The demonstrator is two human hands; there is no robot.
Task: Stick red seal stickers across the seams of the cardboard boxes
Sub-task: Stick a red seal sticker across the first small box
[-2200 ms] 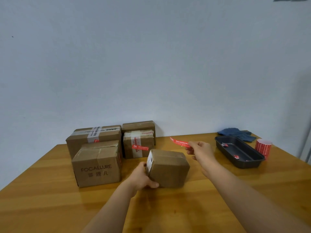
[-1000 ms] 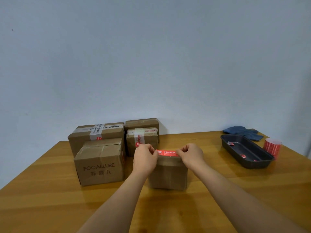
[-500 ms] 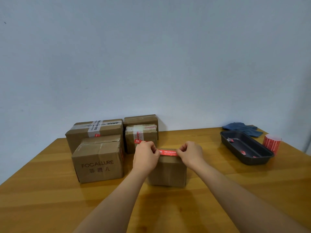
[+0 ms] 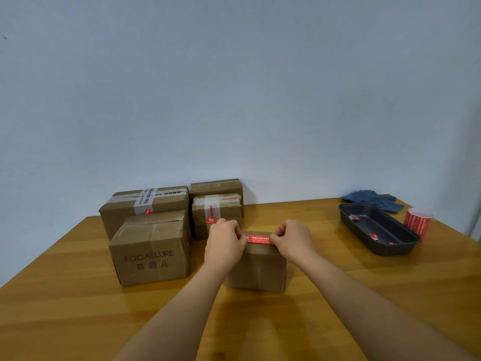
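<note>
Head view: small cardboard box [image 4: 256, 267] stands on the wooden table [image 4: 78, 308], just right of the FOCALLURE box [image 4: 151, 254]. Red seal sticker [image 4: 259, 239] lies along the small box's top front edge. Left hand [image 4: 225, 244] pinches the sticker's left end, right hand [image 4: 292, 241] pinches its right end, fingers curled closed. Black tray [image 4: 406, 250] and sticker roll [image 4: 418, 222] well right of the small box.
</note>
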